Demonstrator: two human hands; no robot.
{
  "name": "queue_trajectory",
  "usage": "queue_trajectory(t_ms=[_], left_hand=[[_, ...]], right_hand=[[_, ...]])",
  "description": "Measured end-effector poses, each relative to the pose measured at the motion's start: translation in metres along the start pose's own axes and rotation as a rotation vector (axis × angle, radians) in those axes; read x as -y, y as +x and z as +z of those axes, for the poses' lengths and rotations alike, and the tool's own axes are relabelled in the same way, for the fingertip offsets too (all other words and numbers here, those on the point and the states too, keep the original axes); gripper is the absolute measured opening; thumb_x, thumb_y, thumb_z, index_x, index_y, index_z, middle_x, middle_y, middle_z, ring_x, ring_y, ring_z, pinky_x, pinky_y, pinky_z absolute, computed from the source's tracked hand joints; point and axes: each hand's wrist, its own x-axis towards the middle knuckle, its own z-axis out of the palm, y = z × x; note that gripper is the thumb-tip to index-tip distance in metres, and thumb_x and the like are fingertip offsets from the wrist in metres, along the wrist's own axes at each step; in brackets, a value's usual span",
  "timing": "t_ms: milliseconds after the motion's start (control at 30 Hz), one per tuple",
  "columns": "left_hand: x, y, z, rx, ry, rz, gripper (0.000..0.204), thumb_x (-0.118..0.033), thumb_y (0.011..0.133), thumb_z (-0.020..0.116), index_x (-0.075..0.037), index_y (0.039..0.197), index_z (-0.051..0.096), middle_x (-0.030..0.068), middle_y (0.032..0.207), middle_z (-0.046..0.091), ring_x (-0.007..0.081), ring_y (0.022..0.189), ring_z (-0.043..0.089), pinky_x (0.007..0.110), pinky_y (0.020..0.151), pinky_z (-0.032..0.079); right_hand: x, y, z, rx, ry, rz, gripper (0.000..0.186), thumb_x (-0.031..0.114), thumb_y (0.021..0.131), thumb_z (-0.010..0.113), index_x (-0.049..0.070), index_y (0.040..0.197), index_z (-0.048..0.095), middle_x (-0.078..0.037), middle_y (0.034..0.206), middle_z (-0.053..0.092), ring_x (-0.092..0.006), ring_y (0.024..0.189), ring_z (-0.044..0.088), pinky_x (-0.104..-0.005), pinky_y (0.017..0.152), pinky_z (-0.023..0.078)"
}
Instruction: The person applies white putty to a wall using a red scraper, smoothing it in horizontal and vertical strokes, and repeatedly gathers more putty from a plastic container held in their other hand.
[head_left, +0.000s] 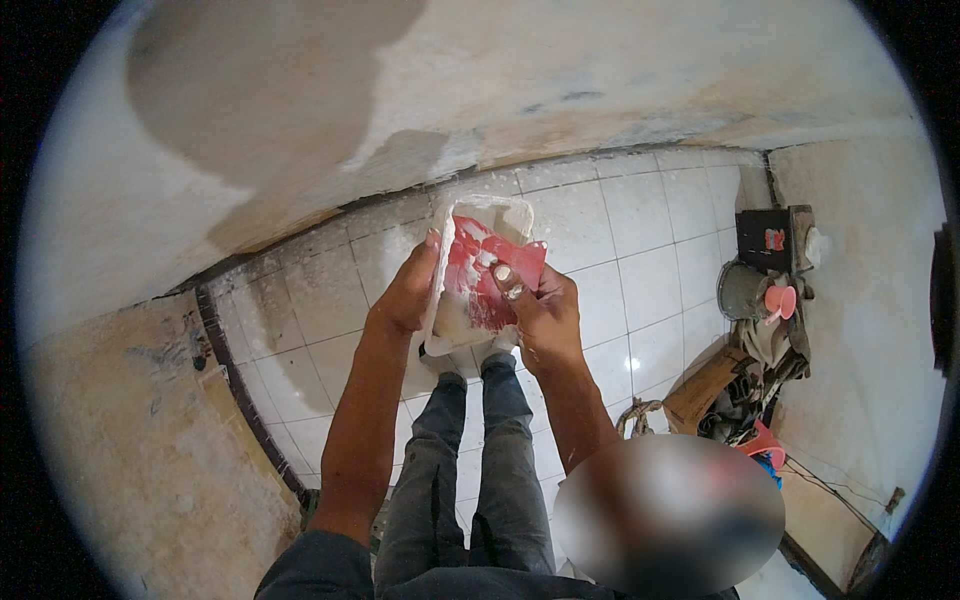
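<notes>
In front of me, above the tiled floor, my left hand (408,288) is closed on the left wall of a white rectangular plastic tub (436,325). Pale paste is smeared along its rim and inside. My right hand (548,315) grips a red flat putty scraper (470,258), with the thumb pressed on its face. White paste streaks the scraper, which lies tilted across the tub's opening and hides much of the inside. Some paste also sticks to my right thumb. The fingers beneath the scraper are hidden.
A stained, patchy wall (560,95) rises just beyond the tub. Along the right wall stand a dark box (765,240), a grey bucket (740,290) with a pink dipper (780,300), a cardboard piece (705,385) and cluttered items. White tiles (645,275) carry splatters. A blurred patch covers the lower right.
</notes>
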Motion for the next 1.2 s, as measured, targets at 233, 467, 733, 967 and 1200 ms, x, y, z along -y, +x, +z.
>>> queue_trajectory(t_ms=[233, 467, 733, 967, 1200], left_hand=[[0.017, -0.013, -0.016, -0.231, 0.059, -0.185, 0.062, -0.055, 0.092, 0.034, -0.003, 0.123, 0.046, 0.0118, 0.111, 0.058, 0.0189, 0.096, 0.058, 0.035, 0.086, 0.048], [0.030, -0.037, -0.070, -0.322, -0.143, -0.250, 0.067, -0.061, 0.088, 0.036, -0.008, 0.130, 0.043, 0.0113, 0.117, 0.055, 0.0249, 0.101, 0.057, 0.041, 0.086, 0.049], [0.070, -0.127, -0.121, -0.592, -0.310, -0.284, 0.069, -0.063, 0.088, 0.033, -0.010, 0.133, 0.039, 0.0118, 0.121, 0.053, 0.0280, 0.106, 0.055, 0.047, 0.088, 0.047], [0.088, -0.190, -0.136, -0.711, -0.322, -0.236, 0.068, -0.062, 0.088, 0.034, -0.011, 0.133, 0.037, 0.0117, 0.121, 0.052, 0.0282, 0.107, 0.054, 0.047, 0.088, 0.048], [0.083, -0.200, -0.143, -0.751, -0.441, -0.253, 0.072, -0.063, 0.085, 0.041, -0.010, 0.134, 0.036, 0.0130, 0.121, 0.051, 0.0293, 0.105, 0.055, 0.049, 0.084, 0.050]], right_hand=[[-0.019, -0.002, -0.015, 0.045, 0.007, 0.008, 0.030, 0.016, 0.087, 0.059, -0.006, 0.108, 0.058, -0.009, 0.088, 0.063, -0.0120, 0.074, 0.059, -0.0258, 0.065, 0.050], [-0.026, 0.027, -0.034, -0.063, 0.153, 0.071, 0.028, 0.018, 0.087, 0.057, -0.001, 0.108, 0.056, -0.007, 0.089, 0.063, -0.0151, 0.074, 0.062, -0.0302, 0.063, 0.052], [-0.105, 0.162, -0.028, -0.252, 0.295, 0.116, 0.029, 0.003, 0.082, 0.052, 0.006, 0.111, 0.053, -0.006, 0.099, 0.060, -0.0187, 0.083, 0.060, -0.0334, 0.067, 0.052], [-0.134, 0.239, 0.003, -0.487, 0.382, 0.085, 0.017, 0.000, 0.079, 0.052, 0.006, 0.094, 0.056, -0.006, 0.083, 0.060, -0.0182, 0.069, 0.059, -0.0315, 0.059, 0.048], [-0.143, 0.216, 0.061, -0.324, 0.272, -0.169, 0.014, -0.005, 0.076, 0.050, -0.003, 0.089, 0.057, -0.010, 0.080, 0.059, -0.0194, 0.064, 0.057, -0.0291, 0.054, 0.046]])
